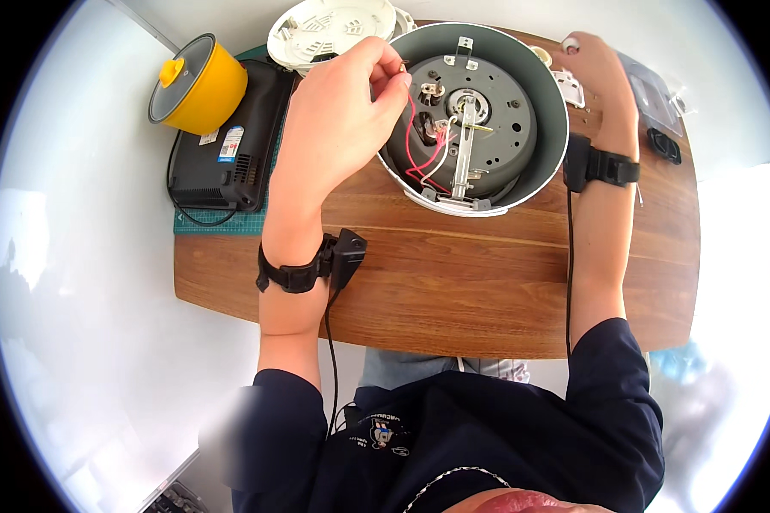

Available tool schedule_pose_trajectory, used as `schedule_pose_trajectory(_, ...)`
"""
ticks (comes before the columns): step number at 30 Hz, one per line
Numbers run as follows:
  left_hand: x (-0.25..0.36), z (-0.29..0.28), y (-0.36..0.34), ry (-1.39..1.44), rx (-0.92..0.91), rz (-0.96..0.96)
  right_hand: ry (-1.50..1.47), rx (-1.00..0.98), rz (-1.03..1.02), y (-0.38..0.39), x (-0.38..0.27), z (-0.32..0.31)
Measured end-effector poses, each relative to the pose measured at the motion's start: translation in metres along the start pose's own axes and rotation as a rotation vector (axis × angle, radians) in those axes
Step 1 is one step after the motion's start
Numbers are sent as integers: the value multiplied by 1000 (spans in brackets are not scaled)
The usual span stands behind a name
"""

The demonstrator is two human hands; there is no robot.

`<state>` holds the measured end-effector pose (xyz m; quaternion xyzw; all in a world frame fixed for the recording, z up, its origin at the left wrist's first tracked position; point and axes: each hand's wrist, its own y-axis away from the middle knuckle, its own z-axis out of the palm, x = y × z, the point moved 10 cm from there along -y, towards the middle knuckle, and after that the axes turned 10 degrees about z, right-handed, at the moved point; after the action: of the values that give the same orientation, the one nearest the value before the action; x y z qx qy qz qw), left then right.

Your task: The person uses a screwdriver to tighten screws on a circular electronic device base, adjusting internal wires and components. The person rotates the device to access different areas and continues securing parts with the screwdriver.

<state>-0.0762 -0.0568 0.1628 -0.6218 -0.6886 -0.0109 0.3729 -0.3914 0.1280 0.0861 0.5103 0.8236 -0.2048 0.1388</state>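
The opened base of a round pot-shaped appliance, likely a rice cooker [558,137], stands on the table with its inside facing up. In it are a dark grey round plate [496,128], a metal bracket strip [464,154] and red and white wires. At the housing's left rim, my left hand [346,107] is closed in a pinch on the end of a red wire [411,128]. Beyond the right rim, my right hand [599,73] has its fingers curled; what they hold, if anything, is hidden. A white plastic part [570,88] lies beside it.
A white round cover [334,30] lies at the back left. A yellow pot [204,90] stands on a black appliance [252,145] over a green mat [214,224]. On the right are a clear box [654,94] and a black coiled item [664,145] on the wooden table [453,282].
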Motion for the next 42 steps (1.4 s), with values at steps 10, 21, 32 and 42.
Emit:
schedule_pose_trajectory(10,19,3,8,95,-44,88,-374,290,-113,92,-103,-125)
schedule_pose_trajectory(21,36,-1,8,-94,-15,261,-1062,425,-650,158,-122,-169)
schedule_pose_trajectory(32,37,12,16,-108,-154,96,-1485,270,-851,162,-116,-164)
schedule_pose_trajectory(42,23,27,15,26,-294,38,-1573,231,-893,159,-125,-161)
